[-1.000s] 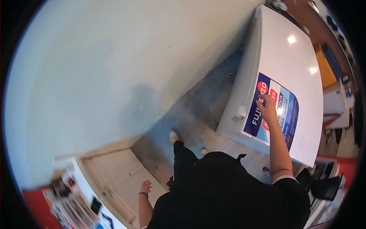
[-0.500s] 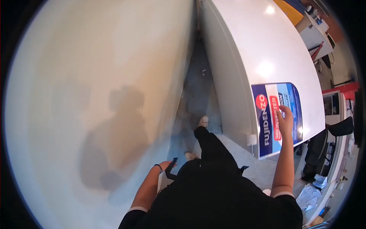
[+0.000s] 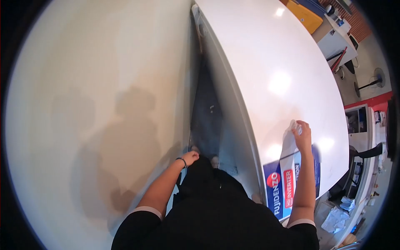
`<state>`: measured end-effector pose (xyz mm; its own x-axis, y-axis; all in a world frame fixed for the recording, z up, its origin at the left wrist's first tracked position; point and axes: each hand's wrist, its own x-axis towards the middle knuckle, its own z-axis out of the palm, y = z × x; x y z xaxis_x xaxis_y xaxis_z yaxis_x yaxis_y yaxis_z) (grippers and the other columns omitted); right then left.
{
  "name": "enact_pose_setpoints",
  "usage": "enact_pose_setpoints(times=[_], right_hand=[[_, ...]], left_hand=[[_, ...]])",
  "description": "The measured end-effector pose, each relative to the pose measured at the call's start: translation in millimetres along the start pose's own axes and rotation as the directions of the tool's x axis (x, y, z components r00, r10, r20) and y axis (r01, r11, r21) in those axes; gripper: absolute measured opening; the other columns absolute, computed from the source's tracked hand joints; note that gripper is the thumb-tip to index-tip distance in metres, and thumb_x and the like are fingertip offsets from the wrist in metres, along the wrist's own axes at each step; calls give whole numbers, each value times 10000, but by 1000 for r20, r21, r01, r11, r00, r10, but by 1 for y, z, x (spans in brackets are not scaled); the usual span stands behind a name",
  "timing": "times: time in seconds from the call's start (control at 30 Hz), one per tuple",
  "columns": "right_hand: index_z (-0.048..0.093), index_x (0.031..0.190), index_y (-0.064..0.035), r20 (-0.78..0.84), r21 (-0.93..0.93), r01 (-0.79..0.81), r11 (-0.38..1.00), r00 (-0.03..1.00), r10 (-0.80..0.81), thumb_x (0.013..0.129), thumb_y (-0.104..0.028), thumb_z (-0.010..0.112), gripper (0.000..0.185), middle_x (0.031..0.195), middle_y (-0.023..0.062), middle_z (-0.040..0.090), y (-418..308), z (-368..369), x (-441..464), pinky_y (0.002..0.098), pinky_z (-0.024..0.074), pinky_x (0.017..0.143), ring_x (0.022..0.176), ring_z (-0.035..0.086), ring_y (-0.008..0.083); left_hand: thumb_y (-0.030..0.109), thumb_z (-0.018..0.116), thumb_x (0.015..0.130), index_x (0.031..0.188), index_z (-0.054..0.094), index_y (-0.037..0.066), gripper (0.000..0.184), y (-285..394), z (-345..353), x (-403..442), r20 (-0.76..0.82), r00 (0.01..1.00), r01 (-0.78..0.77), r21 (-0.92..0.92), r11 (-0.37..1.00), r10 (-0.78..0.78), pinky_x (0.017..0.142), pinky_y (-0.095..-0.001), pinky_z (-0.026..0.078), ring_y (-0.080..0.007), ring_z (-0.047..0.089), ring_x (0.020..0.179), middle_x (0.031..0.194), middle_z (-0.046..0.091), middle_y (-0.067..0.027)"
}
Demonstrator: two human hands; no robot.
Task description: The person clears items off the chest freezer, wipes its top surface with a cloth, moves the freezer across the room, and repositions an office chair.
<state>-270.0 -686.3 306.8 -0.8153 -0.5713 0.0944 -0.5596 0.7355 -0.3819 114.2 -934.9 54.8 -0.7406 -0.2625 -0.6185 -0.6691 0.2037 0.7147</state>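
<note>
A large white chest freezer [image 3: 266,62] stands on my right, with a blue, white and red Fujidenzo sticker [image 3: 273,196] on its lid. Over the lid, just beyond the sticker, is my right hand [image 3: 303,135]. Its fingers are pinched around a small, whitish, crumpled-looking piece that I cannot make out. My left hand [image 3: 191,158], with a dark band at the wrist, hangs by my left side near the pale wall. Those fingers are curled in, and nothing shows in them.
A narrow strip of grey floor [image 3: 206,108] runs between the pale wall [image 3: 104,62] and the freezer. To the right are a yellow object [image 3: 306,18], a white desk [image 3: 337,39], a fan [image 3: 378,78], a black chair [image 3: 368,152] and crumpled paper [image 3: 335,218].
I have stepped forward along the freezer. My right hand has gone from over the sticker to the bare lid past it. My left hand has moved forward and up in view.
</note>
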Motion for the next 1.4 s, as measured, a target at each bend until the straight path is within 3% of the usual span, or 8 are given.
enact_pose_setpoints(times=[0.17,0.27,0.43,0.53,0.87,1.0,1.3,1.4], right_hand=[[506,973,-34,-45,12,30,999,999,-30,699,-152,584,308,1036,153,487,-20,25,59,378,359,830,973,438,320],[500,1001,-47,-196,8,33,999,980,-31,726,-190,569,318,1082,174,462,-15,56,104,382,332,857,1018,410,332],[477,1042,-61,-352,-192,-181,965,930,105,741,-292,534,383,1138,158,417,-22,67,129,410,242,909,1088,346,306],[468,1052,-65,-296,-173,-250,953,936,192,722,-300,544,412,1162,152,398,-18,62,128,420,223,913,1114,316,292],[458,1063,-90,-214,-154,-320,935,934,284,698,-282,551,423,1194,146,361,-20,54,138,465,179,942,1139,278,330],[450,1093,-106,-192,-132,-356,925,925,329,718,-322,529,440,1231,129,340,-18,56,131,481,136,962,1166,255,330],[428,1127,-116,-185,-183,-319,930,940,286,752,-326,473,432,1257,114,323,-16,55,129,478,123,973,1186,243,312],[426,1125,-110,-192,-165,-293,942,946,261,755,-301,477,419,1243,123,334,-20,53,133,466,154,963,1167,261,315]], left_hand=[[290,475,800,1002,518,71,301,111,-100,114,-96,988,66,-428,901,-117,627,-298,430,-164,516,619,826,567,-56],[368,467,800,1070,482,92,386,179,-161,191,-159,987,-81,-488,869,3,602,-301,420,-149,496,640,860,551,-40],[427,409,818,1172,403,76,499,285,-219,274,-330,941,-216,-750,625,-70,846,-299,328,-187,425,1013,1141,443,-71],[498,438,776,1178,390,17,629,269,-222,347,-499,864,-419,-637,647,69,882,-287,310,-216,410,1066,1162,435,-136],[472,531,738,1283,176,33,784,293,-239,326,-330,914,-401,-827,395,237,978,-311,177,-197,220,1204,1306,249,-93],[523,483,737,1288,187,80,766,296,-243,320,-330,909,-417,-747,517,255,964,-356,212,-199,246,1190,1288,286,-81],[455,538,738,1296,116,48,810,300,-255,310,-145,971,-221,-847,484,189,989,-312,148,-198,177,1224,1325,207,-94],[547,492,714,1303,145,181,775,285,-246,324,-201,955,-292,-768,570,217,879,-493,306,-240,214,1200,1322,203,-50]])
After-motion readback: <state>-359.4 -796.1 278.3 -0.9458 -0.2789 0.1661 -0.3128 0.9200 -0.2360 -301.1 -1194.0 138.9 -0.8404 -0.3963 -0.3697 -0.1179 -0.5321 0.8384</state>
